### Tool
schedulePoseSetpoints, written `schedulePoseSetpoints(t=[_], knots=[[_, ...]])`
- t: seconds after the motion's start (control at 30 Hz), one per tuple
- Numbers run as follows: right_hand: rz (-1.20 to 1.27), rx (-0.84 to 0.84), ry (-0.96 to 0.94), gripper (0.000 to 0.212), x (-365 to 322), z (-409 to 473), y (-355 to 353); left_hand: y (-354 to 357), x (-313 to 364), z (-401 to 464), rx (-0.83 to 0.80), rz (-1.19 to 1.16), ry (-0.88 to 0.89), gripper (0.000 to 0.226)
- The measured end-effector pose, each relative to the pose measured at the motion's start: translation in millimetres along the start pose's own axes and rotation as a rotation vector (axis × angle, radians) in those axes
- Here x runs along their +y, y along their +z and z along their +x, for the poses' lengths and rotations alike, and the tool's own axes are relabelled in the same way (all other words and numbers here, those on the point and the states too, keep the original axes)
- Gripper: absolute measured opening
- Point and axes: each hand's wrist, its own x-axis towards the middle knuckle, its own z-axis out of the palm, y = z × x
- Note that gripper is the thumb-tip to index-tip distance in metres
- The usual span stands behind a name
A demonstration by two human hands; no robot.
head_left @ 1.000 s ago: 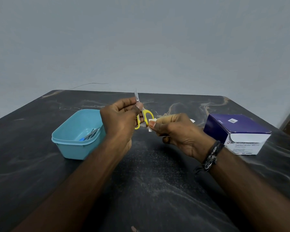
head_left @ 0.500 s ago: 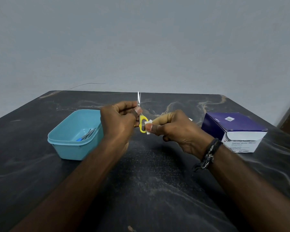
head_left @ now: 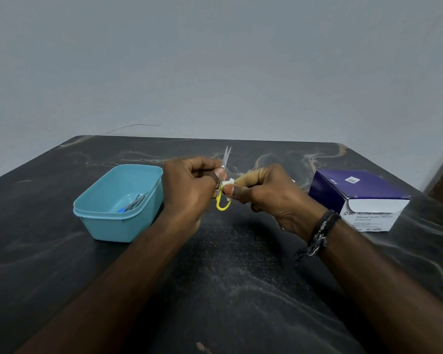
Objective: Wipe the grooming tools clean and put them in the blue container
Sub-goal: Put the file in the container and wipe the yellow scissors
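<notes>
Yellow handles show on the small scissors (head_left: 223, 186) held up over the middle of the dark desk (head_left: 228, 290); the thin metal blades point up and away from the person, and the tips are a tiny bit apart; the left hand (head_left: 189, 190) has its fingers curled round the scissors near where the blades meet the handles, with the thumb on top; the right hand (head_left: 269, 192) pinches a small white wipe (head_left: 226, 184) between thumb and finger, and the wipe is pressed against the top of the yellow handle; one yellow loop hangs below both hands; the two hands are almost touching each other

The blue container (head_left: 118, 203) sits on the desk just to the left of the left hand; some thin metal tools (head_left: 134, 201) lie inside it at the bottom, one with a blue bit at its end; how many tools there are is too small to tell

A purple and white box (head_left: 361, 198) sits on the desk to the right, well apart from the hands; its front says alcohol swabs; a dark bracelet (head_left: 317, 236) goes round the right wrist; a grey wall (head_left: 215, 60) stands behind the desk
</notes>
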Motion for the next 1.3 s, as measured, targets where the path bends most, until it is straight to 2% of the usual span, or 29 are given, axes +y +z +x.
schedulePoseSetpoints(t=[0.23, 0.33, 0.53, 0.8, 0.87, 0.93, 1.0, 1.07, 1.3], knots=[[-0.026, 0.015, 0.002, 0.01, 0, -1, -1, 2, -2, -1, -0.021, 0.054, -0.005, 0.019], [0.009, 0.045, 0.004, 0.014, 0, -2, 2, 3, -2, -3, -0.03, 0.07, -0.001, 0.022], [0.091, 0.071, 0.045, 0.02, 1, -2, 5, 8, -4, -4, 0.011, 0.02, -0.052, 0.01], [0.124, 0.126, 0.019, 0.021, 0, -3, 9, 14, -3, -9, -0.059, -0.096, -0.142, 0.017], [0.15, 0.165, 0.021, 0.022, -2, -2, 9, 15, 0, -8, -0.081, -0.123, -0.212, 0.024], [0.179, 0.212, 0.032, 0.024, -5, -1, 7, 15, 3, -7, -0.117, -0.161, -0.271, 0.021], [0.204, 0.244, 0.038, 0.024, -6, 0, 4, 14, 3, -10, -0.184, -0.142, -0.262, 0.011], [0.236, 0.251, 0.04, 0.023, -7, 0, 2, 12, 2, -14, -0.249, -0.13, -0.231, 0.011], [0.21, 0.276, 0.072, 0.02, -6, -1, 2, 7, 2, -14, -0.303, -0.108, -0.243, 0.011]])
